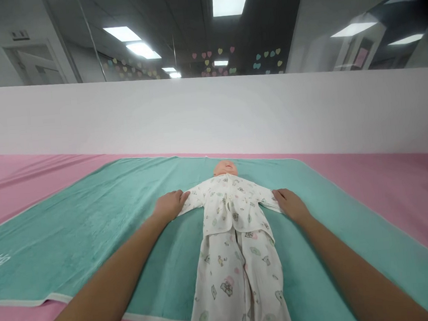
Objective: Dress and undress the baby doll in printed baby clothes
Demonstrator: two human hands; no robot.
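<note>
A baby doll point(225, 168) lies face up, its head at the far end and its arms spread wide. It is dressed in a white printed top point(227, 194) and matching pants point(228, 279) patterned with small animals. My left hand point(171, 204) grips the end of the sleeve on the left, fingers closed over the cuff. On the other side, my right hand point(292, 204) is closed on the opposite sleeve's end. The doll's hands cannot be seen, and its feet fall outside the lower edge of the view.
Under the doll spreads a teal towel point(103, 220) with a pale border, laid over a pink cover point(381, 186). A low white wall point(195, 114) runs along the back. Above it, glass panels point(195, 32) carry heart-shaped stickers and show ceiling lights.
</note>
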